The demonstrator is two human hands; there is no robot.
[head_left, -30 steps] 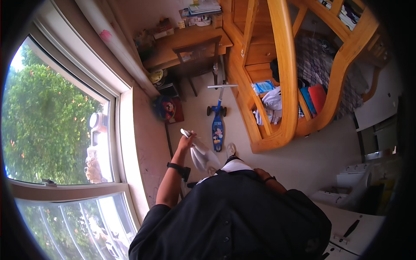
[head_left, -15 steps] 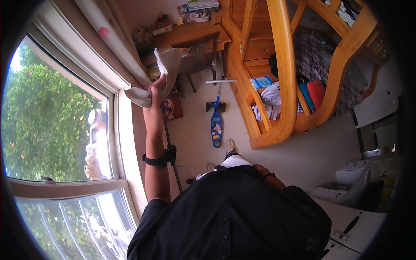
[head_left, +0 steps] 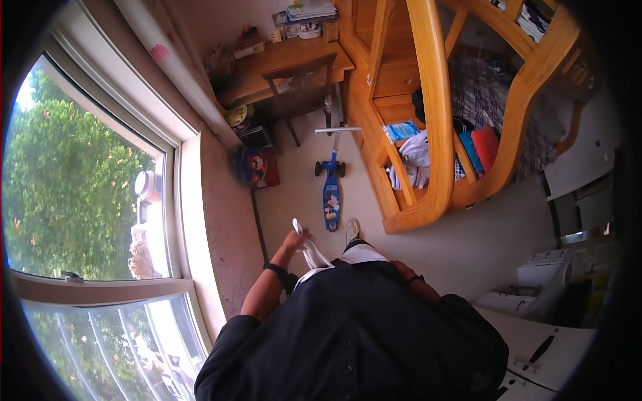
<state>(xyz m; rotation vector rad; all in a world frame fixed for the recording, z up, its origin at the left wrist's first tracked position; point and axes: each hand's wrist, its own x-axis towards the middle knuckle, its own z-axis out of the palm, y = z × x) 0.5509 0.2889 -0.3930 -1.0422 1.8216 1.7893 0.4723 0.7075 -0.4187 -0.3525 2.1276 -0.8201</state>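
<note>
My left hand [head_left: 292, 241] is down in front of my body, closed around a white cloth [head_left: 311, 254]. One end of the cloth pokes up above the fingers, and the rest hangs toward my waist. My right hand [head_left: 399, 269] rests low at my right hip, mostly hidden by my black shirt, so its fingers do not show. Beyond the left hand a blue kick scooter [head_left: 332, 196] stands on the floor, its grey handlebar pointing away from me.
A window with a pale sill [head_left: 208, 227] runs along my left. At the far side are a wooden desk [head_left: 257, 67] and chair [head_left: 297, 80]. A wooden bunk bed [head_left: 438, 187] with clothes and bedding stands to the right. A red box [head_left: 269, 167] sits by the wall.
My left hand has come down from the window side, bringing the cloth close to my waist. The cloth was spread near the curtain and now hangs bunched. My right hand stays at the hip.
</note>
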